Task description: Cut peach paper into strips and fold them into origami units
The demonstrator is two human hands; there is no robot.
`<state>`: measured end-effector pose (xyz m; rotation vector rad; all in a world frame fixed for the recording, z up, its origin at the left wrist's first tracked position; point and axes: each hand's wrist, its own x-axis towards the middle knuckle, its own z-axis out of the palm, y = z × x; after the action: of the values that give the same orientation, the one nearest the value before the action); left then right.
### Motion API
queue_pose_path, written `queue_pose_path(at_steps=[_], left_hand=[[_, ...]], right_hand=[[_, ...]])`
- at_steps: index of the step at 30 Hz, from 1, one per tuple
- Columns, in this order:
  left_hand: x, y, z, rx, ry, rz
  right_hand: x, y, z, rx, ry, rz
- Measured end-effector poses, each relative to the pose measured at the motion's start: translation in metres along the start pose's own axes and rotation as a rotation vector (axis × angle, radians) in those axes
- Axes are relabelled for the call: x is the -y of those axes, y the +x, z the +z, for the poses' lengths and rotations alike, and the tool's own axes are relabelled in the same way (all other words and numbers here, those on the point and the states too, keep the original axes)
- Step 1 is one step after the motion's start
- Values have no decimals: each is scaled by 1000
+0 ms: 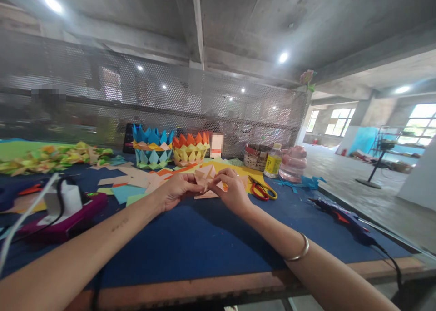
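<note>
Both hands meet over the middle of the blue table (204, 243). My left hand (177, 189) and my right hand (231, 190) pinch a folded peach paper piece (206, 178) between their fingertips, just above the tabletop. Fingers of both hands are closed on the paper's edges. A metal bangle (299, 252) sits on my right forearm. Loose sheets of coloured paper (132, 184) lie just behind my left hand.
Red-and-yellow scissors (262, 190) lie right of my right hand. Two folded paper baskets, blue (152, 150) and orange-yellow (190, 148), stand at the back. A yellow bottle (273, 161), pink container (293, 163), blue glue gun (344, 220) and a purple device (64, 215) are around.
</note>
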<state>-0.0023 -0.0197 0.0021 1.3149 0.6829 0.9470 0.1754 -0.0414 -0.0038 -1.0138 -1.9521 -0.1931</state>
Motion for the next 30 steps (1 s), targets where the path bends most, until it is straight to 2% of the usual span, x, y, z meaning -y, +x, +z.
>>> queue_pose_path(at_steps=[7, 14, 20, 26, 30], left_hand=[[2, -2, 6, 7, 55, 85], [6, 0, 6, 30, 29, 75], [7, 1, 5, -10, -13, 36], [5, -1, 6, -34, 124, -43], [5, -2, 8, -61, 134, -72]], right_hand=[[1, 0, 1, -23, 63, 174], [3, -1, 5, 54, 207, 339], [4, 0, 6, 10, 264, 348], [0, 0, 6, -12, 215, 355], [0, 0, 5, -28, 184, 352]])
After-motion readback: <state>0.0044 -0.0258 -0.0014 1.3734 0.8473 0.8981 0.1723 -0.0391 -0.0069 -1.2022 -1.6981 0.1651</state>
